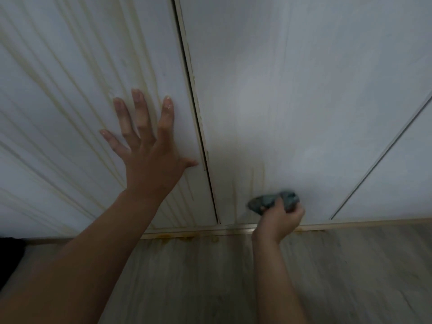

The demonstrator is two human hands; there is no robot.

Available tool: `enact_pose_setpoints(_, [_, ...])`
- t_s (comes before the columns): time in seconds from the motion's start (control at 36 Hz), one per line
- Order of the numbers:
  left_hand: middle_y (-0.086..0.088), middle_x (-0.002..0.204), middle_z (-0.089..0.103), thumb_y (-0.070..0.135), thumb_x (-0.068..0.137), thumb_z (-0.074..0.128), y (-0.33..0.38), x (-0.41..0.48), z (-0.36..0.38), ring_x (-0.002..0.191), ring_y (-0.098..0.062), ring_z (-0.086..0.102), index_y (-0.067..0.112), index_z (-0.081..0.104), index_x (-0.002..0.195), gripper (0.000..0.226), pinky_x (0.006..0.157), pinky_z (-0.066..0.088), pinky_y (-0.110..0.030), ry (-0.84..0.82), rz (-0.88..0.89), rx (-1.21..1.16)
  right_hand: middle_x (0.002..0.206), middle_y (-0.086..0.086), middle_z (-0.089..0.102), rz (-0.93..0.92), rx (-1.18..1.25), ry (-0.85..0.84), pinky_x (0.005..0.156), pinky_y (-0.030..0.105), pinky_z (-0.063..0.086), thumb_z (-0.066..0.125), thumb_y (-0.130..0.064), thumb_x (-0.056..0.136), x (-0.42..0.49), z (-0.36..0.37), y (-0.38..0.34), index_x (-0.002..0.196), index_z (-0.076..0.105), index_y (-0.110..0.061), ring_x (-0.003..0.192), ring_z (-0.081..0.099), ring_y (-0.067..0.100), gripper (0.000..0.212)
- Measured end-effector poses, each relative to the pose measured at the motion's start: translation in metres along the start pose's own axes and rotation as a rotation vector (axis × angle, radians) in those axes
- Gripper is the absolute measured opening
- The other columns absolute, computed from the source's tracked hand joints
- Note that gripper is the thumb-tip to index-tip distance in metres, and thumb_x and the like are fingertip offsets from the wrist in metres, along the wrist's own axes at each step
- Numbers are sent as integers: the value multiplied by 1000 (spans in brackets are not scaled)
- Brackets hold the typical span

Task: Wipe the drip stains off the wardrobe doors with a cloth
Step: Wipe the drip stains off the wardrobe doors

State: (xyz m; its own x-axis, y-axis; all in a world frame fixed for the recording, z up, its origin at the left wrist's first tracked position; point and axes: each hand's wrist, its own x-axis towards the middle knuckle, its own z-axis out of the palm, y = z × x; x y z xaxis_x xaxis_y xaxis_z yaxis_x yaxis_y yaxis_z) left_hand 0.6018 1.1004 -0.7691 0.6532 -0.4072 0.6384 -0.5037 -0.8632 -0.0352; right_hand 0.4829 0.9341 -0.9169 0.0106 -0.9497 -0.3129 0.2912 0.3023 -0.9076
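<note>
Stains (pixel 251 183) streak the middle door (pixel 292 101) low down, just left of the cloth (pixel 273 203) bunched in the right hand (pixel 279 220). Left hand (pixel 149 155) braces flat, fingers spread. Firm strokes following each streak should work best.

- The wardrobe doors (pixel 292 94) are seen as pale grey-white.
- The drip stains (pixel 77 94) are shown as yellowish-beige streaks, densest on the left door.
- The cloth (pixel 273 202) is coloured grey-green.
- The floor (pixel 187 277) is patterned with grey-brown wood grain, with orange-brown spots (pixel 187 237) along its far edge.
</note>
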Motion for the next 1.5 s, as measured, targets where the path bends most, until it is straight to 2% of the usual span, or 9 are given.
enact_pose_setpoints(0.14, [-25,167,-3,81,49,77,0,-1,1,152,-55,0,26,0,163,148,102,9,-89,4,8,22,95,-1,62,-479,114,-265,73,23,57,59,5,94,-57,41,-91,114,55,4,83,63,5,21])
enact_pose_setpoints(0.31, [-24,166,-4,80,49,79,0,1,1,151,-55,-1,27,0,163,149,102,9,-90,6,8,16,101,11,65,-831,-10,-230,79,13,47,65,-4,94,-60,70,-85,113,63,4,91,62,17,21])
enact_pose_setpoints(0.58, [-26,166,3,90,50,72,0,-1,2,151,-56,5,25,1,163,148,102,14,-89,35,1,48,108,11,56,-437,-195,-45,81,38,51,52,-2,99,-11,23,35,113,51,-1,97,56,20,14])
enact_pose_setpoints(0.69, [-28,166,7,91,52,70,-1,-1,3,151,-56,8,25,2,163,146,101,15,-89,45,0,55,124,10,56,-134,-186,-33,85,23,43,50,-4,102,-1,9,49,123,45,-9,114,59,28,22])
enact_pose_setpoints(1.03, [-33,165,9,88,53,72,3,0,-1,150,-60,7,23,3,161,144,99,16,-91,39,-3,41,96,10,54,-558,-121,-176,71,19,45,54,-9,100,-21,28,45,108,50,-8,82,52,21,10])
enact_pose_setpoints(1.14, [-33,165,9,90,51,70,2,1,0,150,-58,7,23,3,161,146,99,18,-90,38,-7,52,108,15,57,-121,-197,-46,79,34,52,45,-2,102,1,10,97,116,45,-4,90,59,26,14])
enact_pose_setpoints(1.25, [-32,165,11,92,51,68,0,0,2,150,-57,10,23,4,162,145,101,17,-90,34,-2,57,110,20,60,407,-197,-33,61,34,54,43,-3,104,40,-16,125,111,49,-6,93,65,37,10])
enact_pose_setpoints(1.42, [-24,166,0,92,53,62,-3,-1,4,152,-54,6,27,1,162,141,102,15,-89,21,3,41,111,14,62,252,-166,40,86,43,55,53,-14,102,9,-10,79,110,52,-6,98,63,30,11])
enact_pose_setpoints(1.5, [-17,165,-7,86,47,72,-1,-2,4,153,-52,3,30,-7,160,149,104,14,-88,15,9,53,108,7,59,-9,-35,-89,76,33,56,58,-3,99,-38,9,33,113,49,-7,99,64,27,17])
